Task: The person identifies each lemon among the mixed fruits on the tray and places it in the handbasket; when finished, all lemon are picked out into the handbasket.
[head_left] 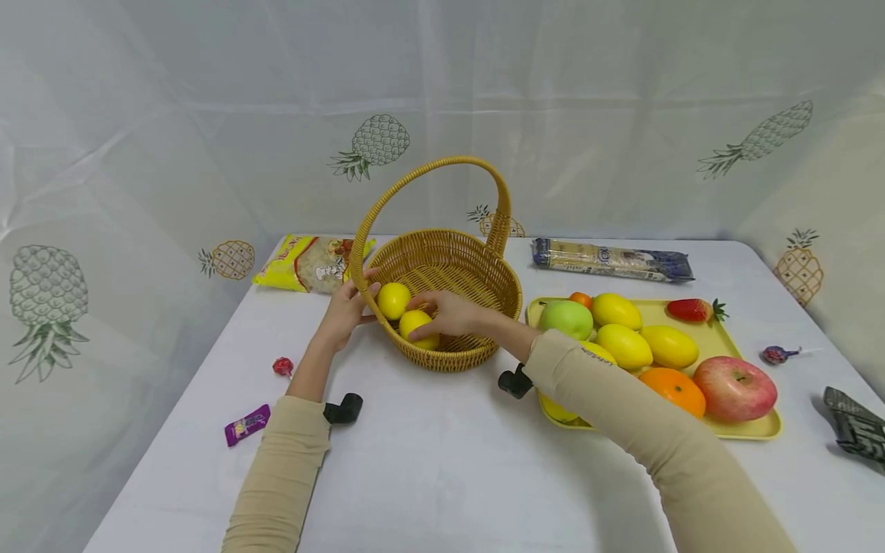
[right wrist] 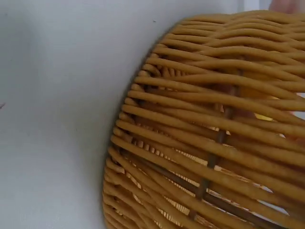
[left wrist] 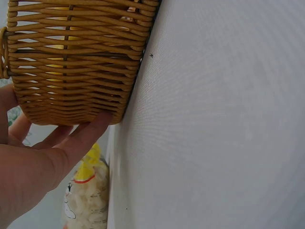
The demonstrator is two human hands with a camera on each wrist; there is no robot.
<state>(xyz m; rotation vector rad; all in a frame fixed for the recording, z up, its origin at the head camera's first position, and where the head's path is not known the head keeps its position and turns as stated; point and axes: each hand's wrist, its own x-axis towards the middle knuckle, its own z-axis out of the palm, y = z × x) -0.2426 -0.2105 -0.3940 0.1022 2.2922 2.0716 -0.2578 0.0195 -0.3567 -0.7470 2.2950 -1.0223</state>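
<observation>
A woven wicker basket (head_left: 449,359) with a tall arched handle stands on the white table, holding two lemons at its left side. My left hand (head_left: 340,316) grips the basket's left side near the foot of the handle. In the left wrist view, the fingers of my left hand (left wrist: 52,152) lie along the outer weave. Reaching over the rim, my right hand (head_left: 451,313) holds the nearer lemon (head_left: 417,327) inside the basket. The other lemon (head_left: 393,301) lies just behind it. The right wrist view shows mostly the basket's wall (right wrist: 214,114), which hides the right hand's fingers.
Right of the basket, a yellow tray (head_left: 757,430) carries several lemons, a green apple (head_left: 567,318), an orange (head_left: 672,390), a red apple (head_left: 734,389) and a strawberry (head_left: 690,310). Packaged noodles (head_left: 611,259) and a yellow bag (head_left: 314,263) lie behind. Wrapped sweets (head_left: 247,425) are at left.
</observation>
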